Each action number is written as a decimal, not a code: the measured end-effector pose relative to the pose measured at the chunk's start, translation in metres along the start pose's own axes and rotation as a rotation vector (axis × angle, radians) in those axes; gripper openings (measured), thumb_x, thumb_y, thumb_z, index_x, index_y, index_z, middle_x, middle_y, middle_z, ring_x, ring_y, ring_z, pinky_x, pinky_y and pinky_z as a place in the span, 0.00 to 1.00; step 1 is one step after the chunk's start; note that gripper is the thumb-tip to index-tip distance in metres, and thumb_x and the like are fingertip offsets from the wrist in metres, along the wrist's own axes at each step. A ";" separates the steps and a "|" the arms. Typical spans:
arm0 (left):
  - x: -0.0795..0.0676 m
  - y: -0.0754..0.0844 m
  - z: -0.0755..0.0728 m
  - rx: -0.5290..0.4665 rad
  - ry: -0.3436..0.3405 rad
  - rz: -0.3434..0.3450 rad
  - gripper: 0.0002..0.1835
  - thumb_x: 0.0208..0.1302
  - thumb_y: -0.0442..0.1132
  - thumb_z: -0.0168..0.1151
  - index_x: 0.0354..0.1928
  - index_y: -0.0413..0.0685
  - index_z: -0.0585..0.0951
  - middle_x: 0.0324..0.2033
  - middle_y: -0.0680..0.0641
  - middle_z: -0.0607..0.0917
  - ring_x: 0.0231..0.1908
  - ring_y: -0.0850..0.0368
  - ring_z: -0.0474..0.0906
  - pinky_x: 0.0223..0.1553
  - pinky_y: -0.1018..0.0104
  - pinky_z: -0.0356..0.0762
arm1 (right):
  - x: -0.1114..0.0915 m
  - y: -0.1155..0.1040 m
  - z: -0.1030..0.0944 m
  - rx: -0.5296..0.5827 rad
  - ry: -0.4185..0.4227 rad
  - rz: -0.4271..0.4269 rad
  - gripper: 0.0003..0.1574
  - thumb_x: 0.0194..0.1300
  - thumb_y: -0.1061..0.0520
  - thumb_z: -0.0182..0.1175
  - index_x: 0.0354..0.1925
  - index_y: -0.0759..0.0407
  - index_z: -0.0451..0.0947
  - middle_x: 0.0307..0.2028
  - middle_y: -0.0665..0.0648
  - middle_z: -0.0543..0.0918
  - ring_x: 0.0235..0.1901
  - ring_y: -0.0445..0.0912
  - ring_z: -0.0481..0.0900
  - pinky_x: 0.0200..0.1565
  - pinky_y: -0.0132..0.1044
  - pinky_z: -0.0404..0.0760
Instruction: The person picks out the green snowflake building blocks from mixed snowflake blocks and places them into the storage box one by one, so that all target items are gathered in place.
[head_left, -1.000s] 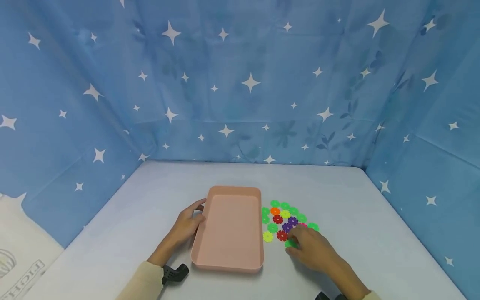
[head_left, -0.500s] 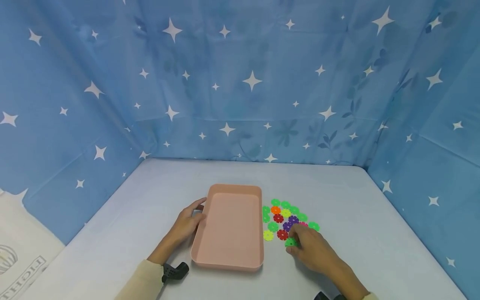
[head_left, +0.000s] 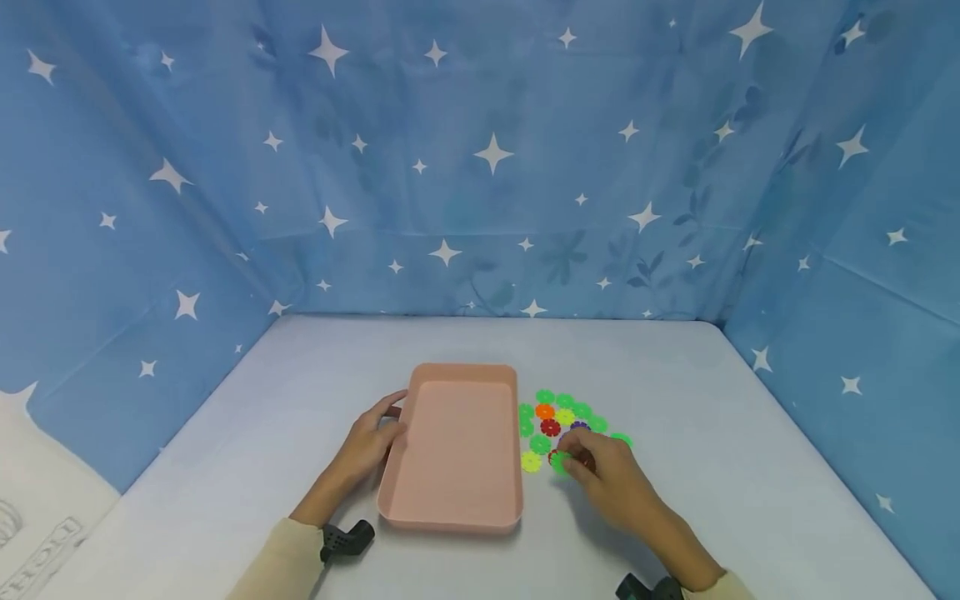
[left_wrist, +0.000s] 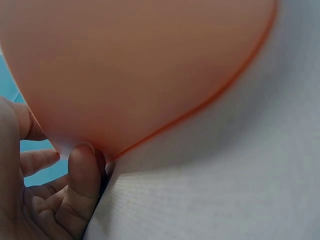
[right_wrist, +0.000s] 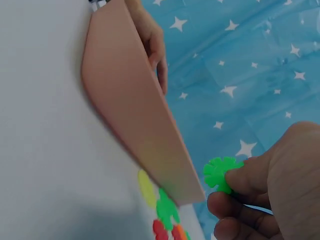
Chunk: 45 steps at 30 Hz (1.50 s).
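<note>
My right hand (head_left: 611, 479) pinches a green notched plastic disc (right_wrist: 218, 172) between thumb and fingertips. In the head view it is over the near side of a group of flat flower-like discs, overlapping a red disc (head_left: 553, 457). My left hand (head_left: 367, 442) touches the left side of a shallow pink tray (head_left: 450, 450), its thumb and fingertips at the wall. The left wrist view shows the thumb (left_wrist: 84, 172) against the tray's outside near a corner. Bare tray floor shows in the head view. Purple discs (head_left: 580, 427) are partly hidden by my right hand.
Right of the tray lie several discs: green (head_left: 540, 444), yellow (head_left: 531, 462), orange (head_left: 544, 412) and red (head_left: 551, 427). They sit on a white table (head_left: 637, 367). Blue star-patterned curtains (head_left: 480, 192) stand behind and at both sides.
My right hand has picked up the green disc from the near side of the group and moved it a little left and away from me. My left hand stays at the tray.
</note>
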<state>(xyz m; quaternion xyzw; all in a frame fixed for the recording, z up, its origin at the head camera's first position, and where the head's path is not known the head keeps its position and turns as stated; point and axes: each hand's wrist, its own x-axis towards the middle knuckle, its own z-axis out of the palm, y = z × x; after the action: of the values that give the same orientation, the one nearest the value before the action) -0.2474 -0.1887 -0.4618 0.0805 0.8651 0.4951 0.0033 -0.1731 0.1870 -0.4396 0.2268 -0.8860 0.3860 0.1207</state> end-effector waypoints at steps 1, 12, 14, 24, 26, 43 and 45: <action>0.000 0.000 -0.001 -0.003 0.004 0.000 0.30 0.73 0.38 0.52 0.76 0.52 0.66 0.58 0.40 0.79 0.53 0.46 0.78 0.56 0.43 0.73 | 0.003 -0.003 0.000 0.023 0.007 -0.015 0.13 0.62 0.69 0.67 0.41 0.54 0.80 0.29 0.45 0.82 0.27 0.35 0.74 0.30 0.31 0.77; -0.001 0.000 -0.002 -0.017 -0.010 -0.007 0.31 0.72 0.39 0.52 0.76 0.51 0.66 0.57 0.40 0.79 0.51 0.48 0.78 0.54 0.47 0.73 | 0.033 -0.048 0.007 0.151 0.029 -0.104 0.13 0.63 0.70 0.64 0.42 0.55 0.82 0.29 0.47 0.83 0.26 0.38 0.76 0.30 0.33 0.79; 0.000 0.000 -0.001 -0.025 -0.011 -0.003 0.31 0.71 0.38 0.51 0.76 0.51 0.66 0.57 0.40 0.79 0.49 0.49 0.80 0.55 0.46 0.73 | 0.038 -0.057 0.009 0.171 0.027 -0.110 0.12 0.63 0.69 0.64 0.42 0.54 0.82 0.30 0.46 0.83 0.26 0.38 0.77 0.30 0.34 0.80; 0.000 -0.001 -0.002 -0.080 -0.011 -0.023 0.32 0.70 0.36 0.50 0.76 0.49 0.66 0.57 0.37 0.78 0.33 0.53 0.82 0.38 0.60 0.79 | 0.054 -0.090 0.029 0.276 -0.048 -0.062 0.10 0.64 0.66 0.62 0.39 0.53 0.82 0.30 0.46 0.82 0.26 0.42 0.77 0.31 0.35 0.81; 0.000 0.000 -0.002 -0.097 -0.015 -0.027 0.32 0.70 0.35 0.50 0.76 0.49 0.65 0.58 0.36 0.77 0.32 0.53 0.82 0.35 0.61 0.80 | 0.057 -0.093 0.033 0.284 -0.057 -0.060 0.09 0.64 0.66 0.62 0.38 0.52 0.82 0.28 0.45 0.82 0.26 0.42 0.77 0.31 0.35 0.80; 0.000 0.001 0.001 -0.068 -0.013 -0.023 0.31 0.70 0.36 0.50 0.76 0.51 0.67 0.57 0.37 0.78 0.36 0.52 0.81 0.36 0.60 0.78 | 0.061 -0.099 0.073 0.363 -0.149 -0.079 0.08 0.63 0.66 0.61 0.39 0.56 0.83 0.30 0.45 0.83 0.28 0.39 0.78 0.34 0.34 0.82; 0.000 0.001 0.000 -0.051 -0.005 -0.015 0.31 0.70 0.36 0.50 0.75 0.51 0.67 0.57 0.37 0.78 0.39 0.51 0.81 0.40 0.59 0.77 | 0.061 -0.100 0.079 0.353 -0.170 -0.082 0.09 0.63 0.66 0.61 0.39 0.56 0.83 0.29 0.45 0.83 0.29 0.39 0.77 0.35 0.33 0.81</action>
<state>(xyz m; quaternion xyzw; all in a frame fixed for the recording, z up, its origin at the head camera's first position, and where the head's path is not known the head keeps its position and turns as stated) -0.2477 -0.1884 -0.4610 0.0754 0.8526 0.5169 0.0113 -0.1796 0.0496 -0.4057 0.3124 -0.8014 0.5097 0.0193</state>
